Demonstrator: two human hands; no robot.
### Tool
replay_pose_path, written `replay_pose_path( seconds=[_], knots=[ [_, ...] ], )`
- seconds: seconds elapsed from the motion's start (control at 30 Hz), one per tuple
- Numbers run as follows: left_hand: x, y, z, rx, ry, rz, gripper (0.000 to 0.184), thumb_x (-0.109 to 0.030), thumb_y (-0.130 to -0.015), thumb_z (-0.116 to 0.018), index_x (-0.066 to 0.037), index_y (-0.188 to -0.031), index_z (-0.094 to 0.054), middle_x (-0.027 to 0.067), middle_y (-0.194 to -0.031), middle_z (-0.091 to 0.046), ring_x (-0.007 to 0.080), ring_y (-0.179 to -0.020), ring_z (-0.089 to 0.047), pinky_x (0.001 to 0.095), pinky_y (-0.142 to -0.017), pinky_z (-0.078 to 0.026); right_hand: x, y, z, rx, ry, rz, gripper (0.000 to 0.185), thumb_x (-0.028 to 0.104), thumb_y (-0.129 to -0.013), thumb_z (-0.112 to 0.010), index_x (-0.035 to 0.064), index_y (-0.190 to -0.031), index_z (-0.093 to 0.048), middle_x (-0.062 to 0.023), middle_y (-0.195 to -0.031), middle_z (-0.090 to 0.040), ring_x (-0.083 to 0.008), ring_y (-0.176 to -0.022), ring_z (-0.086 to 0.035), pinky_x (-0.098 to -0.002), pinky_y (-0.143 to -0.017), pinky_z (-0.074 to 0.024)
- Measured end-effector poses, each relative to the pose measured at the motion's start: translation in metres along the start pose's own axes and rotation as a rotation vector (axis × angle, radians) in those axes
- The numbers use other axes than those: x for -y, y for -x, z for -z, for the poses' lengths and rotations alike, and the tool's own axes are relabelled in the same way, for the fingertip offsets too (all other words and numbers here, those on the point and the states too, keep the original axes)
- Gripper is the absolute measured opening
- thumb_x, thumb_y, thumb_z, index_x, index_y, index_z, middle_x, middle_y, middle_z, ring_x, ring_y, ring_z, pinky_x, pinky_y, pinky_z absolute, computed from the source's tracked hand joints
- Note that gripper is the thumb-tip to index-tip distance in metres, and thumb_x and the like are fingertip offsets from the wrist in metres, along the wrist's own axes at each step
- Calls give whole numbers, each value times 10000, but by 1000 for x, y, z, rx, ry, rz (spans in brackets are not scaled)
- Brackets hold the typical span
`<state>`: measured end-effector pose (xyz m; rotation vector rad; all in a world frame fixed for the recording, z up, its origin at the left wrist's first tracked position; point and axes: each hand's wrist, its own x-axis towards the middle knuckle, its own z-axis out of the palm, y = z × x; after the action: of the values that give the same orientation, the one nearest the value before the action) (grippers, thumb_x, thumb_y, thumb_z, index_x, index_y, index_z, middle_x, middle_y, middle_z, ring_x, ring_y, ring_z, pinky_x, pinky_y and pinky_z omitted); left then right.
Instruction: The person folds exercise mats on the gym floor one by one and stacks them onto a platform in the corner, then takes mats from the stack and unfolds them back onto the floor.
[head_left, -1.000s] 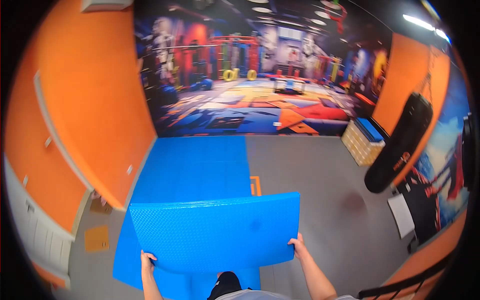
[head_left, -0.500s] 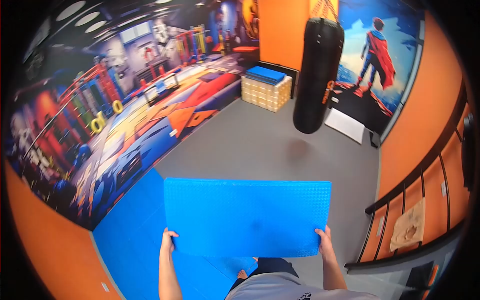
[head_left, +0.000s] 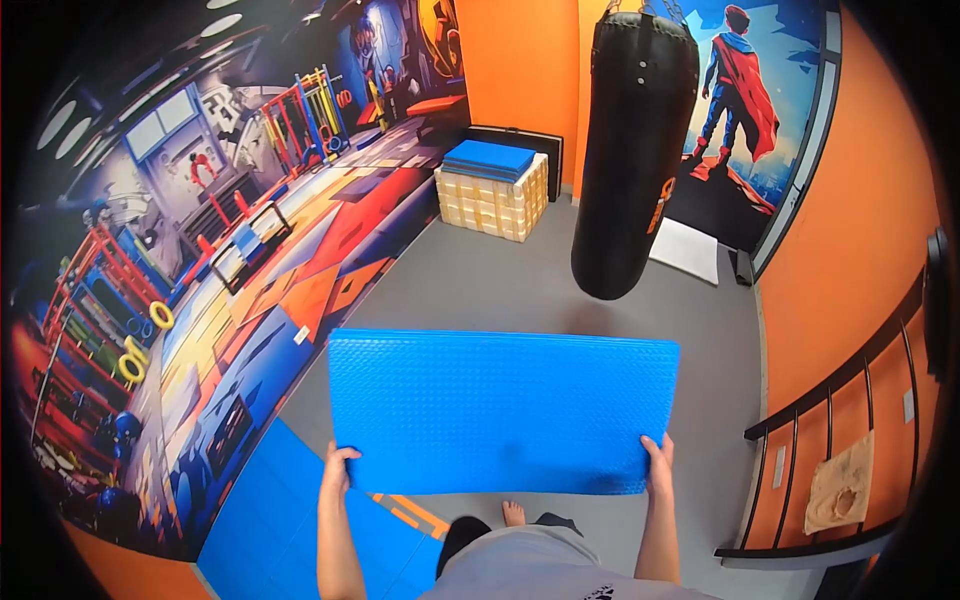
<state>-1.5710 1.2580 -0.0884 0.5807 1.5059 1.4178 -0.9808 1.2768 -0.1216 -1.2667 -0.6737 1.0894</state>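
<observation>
A blue textured foam mat (head_left: 500, 410), wide and rectangular, is held out level in front of my body. Several thin layers seem to show along its far edge. My left hand (head_left: 338, 468) grips its near left corner, thumb on top and fingers underneath. At the near right corner my right hand (head_left: 657, 463) holds it the same way. The undersides of both hands' grips are hidden by the mat. Below it, one bare foot (head_left: 513, 514) stands on the grey floor.
Ahead hangs a black punching bag (head_left: 635, 160). Behind it to the left, blue mats (head_left: 488, 158) lie on a woven-looking box (head_left: 490, 205). Blue floor mats (head_left: 290, 520) cover the lower left. A white board (head_left: 685, 250) lies by the far wall; a barred rack (head_left: 830, 420) lines the right wall.
I have moved forward off the blue floor mats towards the box and punching bag, which now look nearer. The mat stays in both hands, and the view has turned slightly right.
</observation>
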Motion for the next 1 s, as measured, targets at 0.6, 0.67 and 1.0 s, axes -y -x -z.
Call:
replay_pose_path(
  seconds=[0.6, 0.67, 1.0],
  knots=[
    [-146, -613, -118, 235, -21, 129, 585, -87, -596, -590, 63, -1158, -521, 178, -1054, -611, 297, -952, -593, 389, -880, -477, -19, -405, -393, -121, 126, 8, 386, 168, -863, -648, -8, -1199, -578, -103, -1071, -652, -205, -974, -606, -354, -891, -462],
    [-159, -681, -144, 297, -47, 143, 558, -84, -601, -593, 60, -1137, -535, 170, -1035, -614, 288, -927, -595, 377, -865, -478, -23, -435, -414, -189, 122, -6, 402, 215, -863, -647, -7, -1190, -573, -109, -1083, -646, -207, -994, -597, -361, -908, -452],
    [-199, -953, -321, 299, -286, -38, 417, -91, -700, -599, 27, -1099, -593, 128, -985, -649, 225, -889, -617, 337, -810, -486, -76, -699, -526, -353, 99, -88, 412, 192, -848, -671, -36, -1183, -595, -119, -1085, -658, -210, -1003, -602, -350, -913, -445]
  ],
)
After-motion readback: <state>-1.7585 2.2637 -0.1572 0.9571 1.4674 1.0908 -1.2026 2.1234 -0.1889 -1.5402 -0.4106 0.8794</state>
